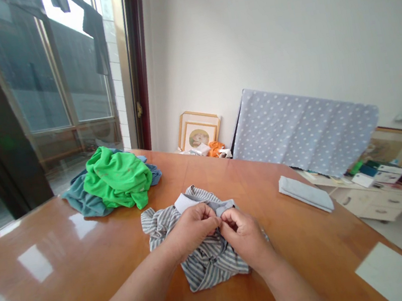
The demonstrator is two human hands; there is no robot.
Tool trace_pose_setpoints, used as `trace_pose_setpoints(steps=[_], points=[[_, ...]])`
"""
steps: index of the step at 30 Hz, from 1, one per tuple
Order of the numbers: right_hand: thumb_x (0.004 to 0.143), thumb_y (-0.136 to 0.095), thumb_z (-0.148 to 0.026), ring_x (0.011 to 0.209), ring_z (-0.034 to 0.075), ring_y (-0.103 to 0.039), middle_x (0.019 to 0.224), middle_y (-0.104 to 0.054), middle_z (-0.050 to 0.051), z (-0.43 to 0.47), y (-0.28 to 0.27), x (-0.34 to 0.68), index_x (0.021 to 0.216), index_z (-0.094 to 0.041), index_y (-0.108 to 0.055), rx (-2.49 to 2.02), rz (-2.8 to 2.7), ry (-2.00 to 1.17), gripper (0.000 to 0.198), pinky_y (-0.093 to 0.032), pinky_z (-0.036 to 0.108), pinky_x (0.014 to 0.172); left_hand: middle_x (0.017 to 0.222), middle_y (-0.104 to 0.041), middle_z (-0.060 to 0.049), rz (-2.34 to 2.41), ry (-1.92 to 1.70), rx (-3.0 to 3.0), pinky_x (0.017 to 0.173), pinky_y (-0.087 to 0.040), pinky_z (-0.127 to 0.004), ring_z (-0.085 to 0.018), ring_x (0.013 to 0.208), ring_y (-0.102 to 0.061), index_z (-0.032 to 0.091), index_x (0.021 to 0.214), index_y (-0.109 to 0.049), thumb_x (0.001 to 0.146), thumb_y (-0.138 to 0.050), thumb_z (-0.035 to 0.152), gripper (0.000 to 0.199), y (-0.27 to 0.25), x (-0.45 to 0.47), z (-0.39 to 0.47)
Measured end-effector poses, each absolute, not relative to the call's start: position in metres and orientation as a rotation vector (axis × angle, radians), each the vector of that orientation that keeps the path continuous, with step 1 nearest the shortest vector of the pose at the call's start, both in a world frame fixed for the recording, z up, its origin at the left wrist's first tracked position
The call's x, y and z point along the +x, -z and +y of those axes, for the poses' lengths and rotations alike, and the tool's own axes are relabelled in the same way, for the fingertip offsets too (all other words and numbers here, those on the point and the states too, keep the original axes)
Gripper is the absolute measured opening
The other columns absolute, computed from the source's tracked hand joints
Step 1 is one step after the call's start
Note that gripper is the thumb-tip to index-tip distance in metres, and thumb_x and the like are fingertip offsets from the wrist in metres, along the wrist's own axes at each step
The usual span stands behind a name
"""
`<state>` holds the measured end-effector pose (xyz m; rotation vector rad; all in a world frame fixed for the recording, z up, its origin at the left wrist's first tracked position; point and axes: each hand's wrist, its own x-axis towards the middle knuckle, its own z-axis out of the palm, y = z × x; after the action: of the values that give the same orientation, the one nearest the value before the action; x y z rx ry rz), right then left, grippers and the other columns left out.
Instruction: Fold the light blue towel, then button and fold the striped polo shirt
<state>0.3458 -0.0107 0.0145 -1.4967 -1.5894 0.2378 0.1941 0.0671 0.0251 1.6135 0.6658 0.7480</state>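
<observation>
A grey-and-white striped shirt [215, 263] lies bunched on the wooden table in front of me, its plain collar [186, 202] turned toward the far side. My left hand [197, 226] pinches the fabric just below the collar. Close against it, my right hand [241, 233] pinches the shirt from the other side, and the fingertips of both hands nearly meet. Whatever small part sits between the fingertips is hidden.
A bright green garment [117, 176] tops a pile of blue-grey clothes [88, 196] at the table's [92, 279] far left. To the right lie a folded light-blue cloth [305, 195] and a pale sheet [397, 269]. A polka-dot cover [296, 127] hangs beyond the table.
</observation>
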Motion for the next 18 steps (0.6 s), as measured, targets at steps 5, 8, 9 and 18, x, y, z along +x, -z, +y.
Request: trace_pose_setpoints(steps=[5,8,9,18], points=[[0.086,-0.056,-0.021,0.069,0.015,-0.056,0.076,-0.063,0.000,-0.0101,-0.0117,0.3462,0.081,-0.022,-0.064,-1.492,-1.650,-0.190,0.009,-0.040,0.026,0.063,0.058,-0.054,0.006,0.719,-0.798,1.602,0.052,-0.033,-0.021,-0.009,0.055,-0.048,0.019,0.072,-0.052,0.068,-0.054,0.016,0.006,-0.0235,0.1968,0.0661],[0.085,-0.057,-0.020,0.068,0.015,-0.056,0.076,-0.063,0.000,-0.0101,-0.0114,0.3455,0.082,-0.023,-0.065,-1.485,-1.658,-0.190,0.010,-0.041,0.027,0.062,0.058,-0.051,0.008,0.693,-0.837,1.507,0.052,-0.035,-0.020,-0.009,0.053,-0.049,0.020,0.077,-0.048,0.064,-0.053,0.013,0.015,-0.0216,0.1989,0.0653],[0.085,-0.057,-0.020,0.068,0.016,-0.056,0.076,-0.063,0.000,-0.0100,-0.0113,0.3452,0.082,-0.023,-0.066,-1.480,-1.659,-0.195,0.010,-0.041,0.027,0.062,0.058,-0.050,0.009,0.685,-0.848,1.468,0.052,-0.035,-0.020,-0.008,0.052,-0.049,0.021,0.079,-0.047,0.064,-0.053,0.013,0.018,-0.0210,0.1995,0.0652],[0.082,-0.058,-0.018,0.060,0.014,-0.053,0.068,-0.058,-0.003,-0.0078,-0.0078,0.3401,0.079,-0.024,-0.060,-1.483,-1.577,-0.277,0.007,-0.038,0.026,0.057,0.059,-0.047,0.011,0.648,-0.860,1.329,0.053,-0.035,-0.019,-0.007,0.051,-0.047,0.021,0.085,-0.045,0.063,-0.053,0.010,0.025,-0.0199,0.2007,0.0660]])
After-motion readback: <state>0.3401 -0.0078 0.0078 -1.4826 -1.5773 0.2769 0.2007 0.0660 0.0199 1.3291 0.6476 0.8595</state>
